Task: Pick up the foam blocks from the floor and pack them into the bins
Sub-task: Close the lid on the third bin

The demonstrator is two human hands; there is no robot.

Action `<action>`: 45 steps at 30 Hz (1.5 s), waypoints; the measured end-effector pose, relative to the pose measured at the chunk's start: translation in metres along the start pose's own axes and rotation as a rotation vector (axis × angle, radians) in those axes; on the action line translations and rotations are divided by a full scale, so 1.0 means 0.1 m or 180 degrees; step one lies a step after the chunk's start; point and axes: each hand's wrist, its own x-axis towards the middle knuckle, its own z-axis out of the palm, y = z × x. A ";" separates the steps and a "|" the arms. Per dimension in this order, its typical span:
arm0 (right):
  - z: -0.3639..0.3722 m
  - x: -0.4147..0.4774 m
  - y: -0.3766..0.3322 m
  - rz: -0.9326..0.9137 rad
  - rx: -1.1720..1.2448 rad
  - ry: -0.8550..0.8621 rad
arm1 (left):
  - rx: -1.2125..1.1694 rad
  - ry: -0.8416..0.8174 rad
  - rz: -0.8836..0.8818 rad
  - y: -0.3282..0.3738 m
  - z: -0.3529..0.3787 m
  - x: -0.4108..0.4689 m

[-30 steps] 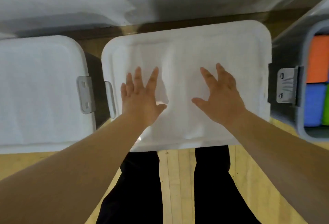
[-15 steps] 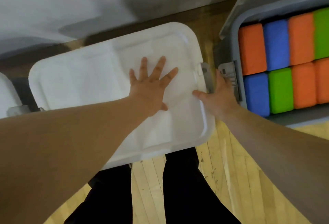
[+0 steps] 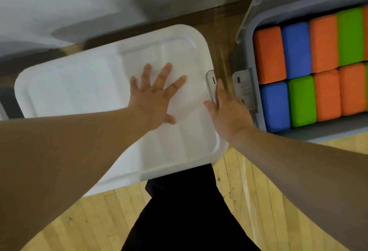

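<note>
The left hand point(image 3: 153, 99) lies flat on the white lid point(image 3: 79, 91), fingers straight and spread, gripping nothing, pressing down a little right of the lid's middle. The right hand point(image 3: 229, 113) is at the lid's right edge, thumb on the lid and fingers down the outer side of the grey latch point(image 3: 211, 83), pinching it as far as the view shows; the fingertips are hidden. What the lid covers is out of sight. The blocks point(image 3: 268, 55) in view, orange, blue and green, sit in two tight rows in the open bin point(image 3: 249, 51) just beside on the right, its own clip point(image 3: 242, 85) hanging loose on the wall that faces the latch. None show on the floor point(image 3: 249, 191)

The step looks like snapping this latch home, and several things could spoil it. If the lid is not seated square on its rim, the latch may catch on the lip or skip off instead of locking. The left palm presses inboard of the edge, so the corner by the latch could ride up as the latch is pulled. Foam packed too high underneath would push the lid back and spring the latch again. The gap between the two bins is narrow, and the right knuckles are close to the loose clip: a hard snap could nip the thumb against the lid or knock the open bin aside
</note>
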 end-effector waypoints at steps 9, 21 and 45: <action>-0.25 -0.13 0.00 0.0101 -0.0860 -0.0485 | -0.0054 -0.0159 0.0004 -0.01 0.00 -0.07; -3.51 -0.48 0.27 0.0022 -0.1444 0.0621 | -0.1097 0.1016 0.0548 0.81 -2.52 -0.44; -4.96 0.78 2.05 -0.1418 -0.1718 0.0091 | -0.2326 0.1798 -0.1272 3.11 -3.28 0.78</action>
